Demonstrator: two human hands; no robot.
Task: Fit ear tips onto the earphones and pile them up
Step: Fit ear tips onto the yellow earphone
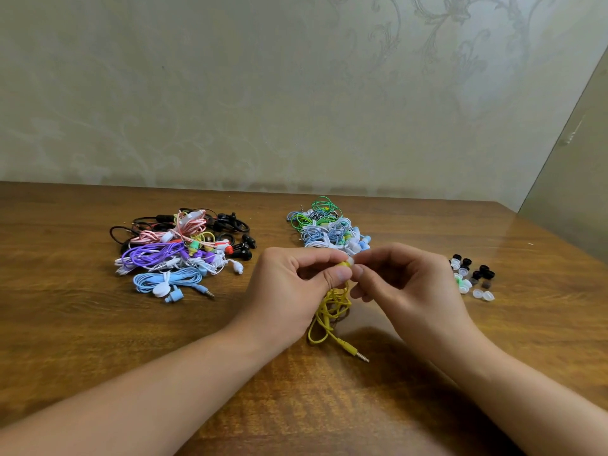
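Head view, frame centre: left hand pinching yellow earphone; right hand pinching clear ear tip, ideally pressing squarely, twisting on.

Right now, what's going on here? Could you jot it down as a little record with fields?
left hand: left hand pinches the yellow earphones at the earbud
right hand: right hand presses a pale ear tip onto that earbud
yellow cable: hangs down, plug resting on the wooden table
far left: mixed pile of earphones
behind hands: green, white and blue pile
right: loose ear tips, black, clear and green
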